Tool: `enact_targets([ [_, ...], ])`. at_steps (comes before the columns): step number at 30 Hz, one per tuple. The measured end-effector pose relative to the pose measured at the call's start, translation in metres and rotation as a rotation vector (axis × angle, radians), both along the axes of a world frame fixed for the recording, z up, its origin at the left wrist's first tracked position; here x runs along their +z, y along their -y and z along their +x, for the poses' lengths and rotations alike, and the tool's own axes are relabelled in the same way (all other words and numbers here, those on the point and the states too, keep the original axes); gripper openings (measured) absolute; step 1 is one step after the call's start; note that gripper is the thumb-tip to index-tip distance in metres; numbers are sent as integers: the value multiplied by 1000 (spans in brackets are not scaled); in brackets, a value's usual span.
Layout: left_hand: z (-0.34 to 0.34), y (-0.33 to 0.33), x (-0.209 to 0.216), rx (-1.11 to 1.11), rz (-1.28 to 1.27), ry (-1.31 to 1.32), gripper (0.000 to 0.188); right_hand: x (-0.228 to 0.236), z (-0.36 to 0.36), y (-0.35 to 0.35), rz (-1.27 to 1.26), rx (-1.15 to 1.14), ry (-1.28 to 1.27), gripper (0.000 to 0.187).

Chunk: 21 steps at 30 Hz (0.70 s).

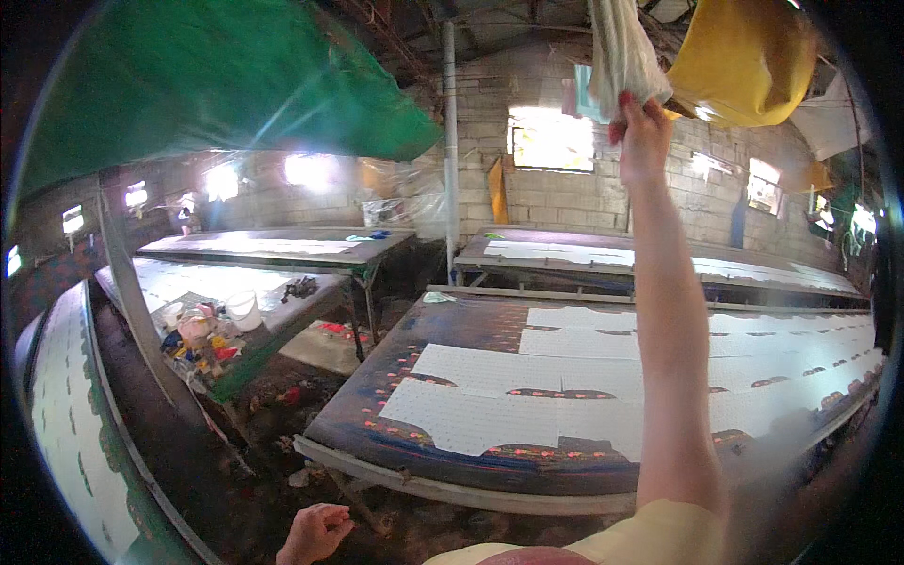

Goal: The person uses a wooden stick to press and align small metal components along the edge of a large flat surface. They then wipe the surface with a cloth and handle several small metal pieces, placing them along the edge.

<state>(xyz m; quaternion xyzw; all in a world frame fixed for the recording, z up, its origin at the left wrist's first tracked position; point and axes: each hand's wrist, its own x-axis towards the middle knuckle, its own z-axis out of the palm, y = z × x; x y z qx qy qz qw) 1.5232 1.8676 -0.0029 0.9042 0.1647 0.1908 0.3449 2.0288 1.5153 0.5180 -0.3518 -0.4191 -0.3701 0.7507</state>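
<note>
"What's closest?"

"The left hand (316, 533), at the bottom edge, left of centre. Its fingers curl in loosely; I cannot tell whether they close on anything."

"And the right?"

"That arm rises from a cream sleeve (664, 535) at the lower right, up across the frame. The right hand (644, 132) is near the top, grasping the lower end of a pale cloth (628, 52)."

"So where is the cloth?"

"Top of the frame, right of centre, hanging down into the fingers. A yellow sheet (744, 66) hangs just to its right, in the upper right."

"What's under the arm?"

"A big dark table (461, 325), centre to right, with white panels (480, 414) laid in rows along it."

"And over on the left?"

"A long table (122, 441) runs up the left edge, with more white panels on it. Between the two stands a bench (325, 299) with a white bucket (244, 311) and a heap of small containers (201, 331). A green sheet (226, 85) fills the upper left."

"Farthest off?"

"Another table (565, 235) at right of centre, a grey pole (450, 141) near the middle, then a block wall (476, 113) with a bright window (551, 138)."
</note>
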Motion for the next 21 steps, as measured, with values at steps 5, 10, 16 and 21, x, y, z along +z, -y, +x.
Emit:
enact_targets([
  [5,47,-14,31,-155,-39,-82,38,-97,-62,3,-64,-237,89,14],
  [10,109,-2,66,-344,50,100,31,-165,-114,45,-354,-624,263,23],
  [16,215,42,83,-459,80,635,16,-200,-188,122,-9,-84,509,47],
  [21,261,155,122,-573,-269,935,27,-226,-201,151,-31,2,356,50],
])
